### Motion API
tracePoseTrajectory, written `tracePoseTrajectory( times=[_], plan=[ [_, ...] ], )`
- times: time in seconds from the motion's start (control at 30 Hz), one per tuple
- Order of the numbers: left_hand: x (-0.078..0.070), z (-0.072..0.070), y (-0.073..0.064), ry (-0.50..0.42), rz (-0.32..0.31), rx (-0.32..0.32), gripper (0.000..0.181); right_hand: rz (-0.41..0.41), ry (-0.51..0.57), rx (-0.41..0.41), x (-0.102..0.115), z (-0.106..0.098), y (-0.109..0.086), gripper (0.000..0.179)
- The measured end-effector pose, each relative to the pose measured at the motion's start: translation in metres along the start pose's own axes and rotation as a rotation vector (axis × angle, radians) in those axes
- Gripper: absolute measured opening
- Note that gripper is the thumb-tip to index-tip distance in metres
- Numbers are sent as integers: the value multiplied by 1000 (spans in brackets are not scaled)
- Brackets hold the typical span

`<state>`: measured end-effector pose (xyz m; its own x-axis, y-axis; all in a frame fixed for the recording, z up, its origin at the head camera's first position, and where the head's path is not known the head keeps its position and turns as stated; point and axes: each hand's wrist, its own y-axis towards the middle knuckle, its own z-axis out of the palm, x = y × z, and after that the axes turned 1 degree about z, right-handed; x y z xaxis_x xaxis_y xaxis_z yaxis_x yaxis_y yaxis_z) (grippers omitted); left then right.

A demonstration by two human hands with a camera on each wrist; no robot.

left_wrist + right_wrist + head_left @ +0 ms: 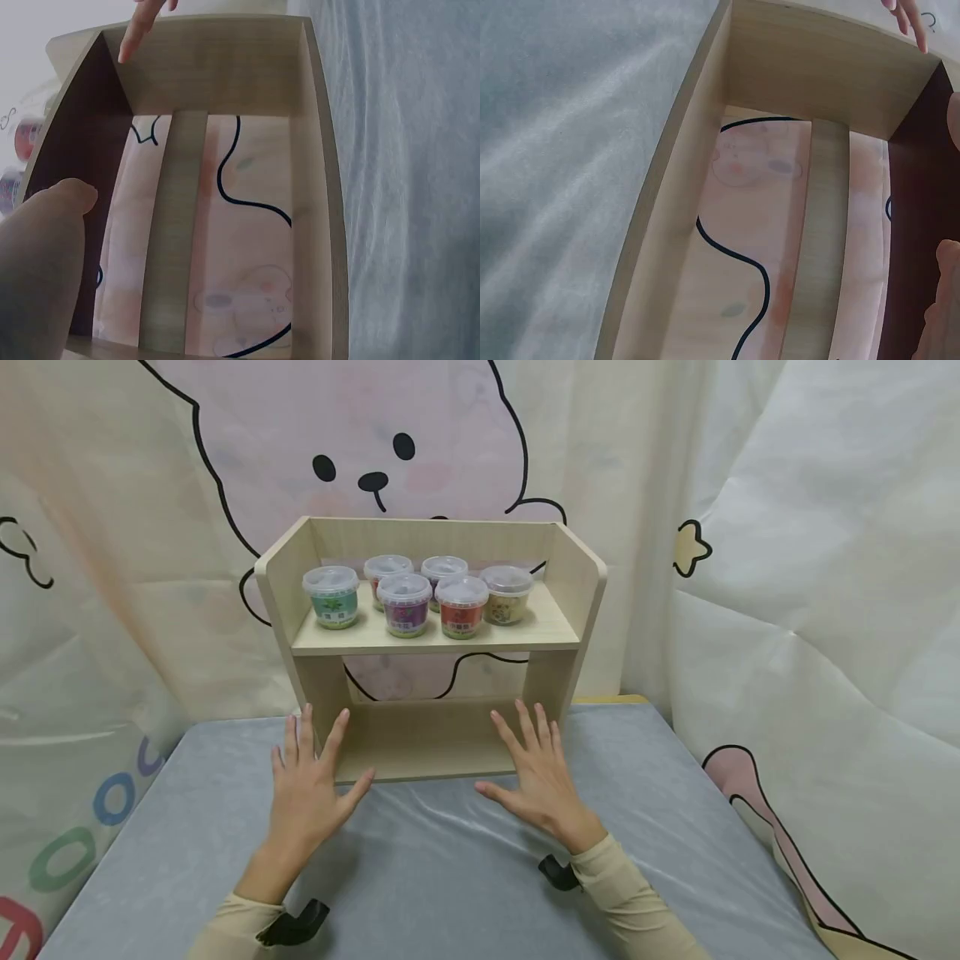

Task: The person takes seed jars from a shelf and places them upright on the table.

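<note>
A small two-tier wooden shelf point(431, 739) stands on the cloth-covered table. On its upper board sit several lidded plastic cups: a teal cup point(334, 605) at the left, a purple cup point(406, 615) and a red cup point(461, 616) in front, a tan cup point(507, 606) at the right, with others behind. My left hand point(306, 802) spreads its fingers before the shelf's lower left side. At the lower right side, my right hand point(542, 783) is spread likewise. Neither holds anything; whether fingertips touch the shelf is unclear. Both wrist views show the lower compartment with its back crossbar point(174, 240).
Grey-blue cloth point(442, 877) covers the table. A pale curtain point(615, 468) with cartoon drawings hangs close behind the shelf, and more printed fabric point(825, 610) closes off the right side. Each wrist carries a black strap piece point(295, 924).
</note>
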<state>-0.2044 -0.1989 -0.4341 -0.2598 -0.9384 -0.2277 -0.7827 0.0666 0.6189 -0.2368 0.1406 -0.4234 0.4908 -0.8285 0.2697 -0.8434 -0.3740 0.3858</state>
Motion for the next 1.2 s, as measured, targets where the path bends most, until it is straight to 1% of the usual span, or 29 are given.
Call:
tracePoseTrajectory(
  times=[0.1,0.27,0.37,0.5,0.57,0.67,0.87,1.03,1.2],
  plan=[
    [5,-1,2,-24,17,-50,84,-8,-11,11,1,-1,3,99],
    [12,-4,5,-72,28,-138,77,-10,9,39,5,0,10,97],
    [17,-7,9,-110,20,-185,78,-30,33,36,8,-1,15,97],
    [24,-12,14,-181,-10,-215,81,-57,68,35,10,-3,21,98],
    [27,-16,17,-222,-29,-214,81,-60,82,49,11,-3,24,97],
    [30,-19,21,-260,-56,-210,81,-66,96,68,12,-5,27,97],
    [37,-19,29,-327,-85,-208,81,-76,158,82,13,-7,33,93],
    [39,-18,38,-395,-99,-175,83,-74,224,72,16,-11,38,89],
    [39,-18,48,-462,-135,-129,89,-74,319,71,22,-17,43,85]
  ],
)
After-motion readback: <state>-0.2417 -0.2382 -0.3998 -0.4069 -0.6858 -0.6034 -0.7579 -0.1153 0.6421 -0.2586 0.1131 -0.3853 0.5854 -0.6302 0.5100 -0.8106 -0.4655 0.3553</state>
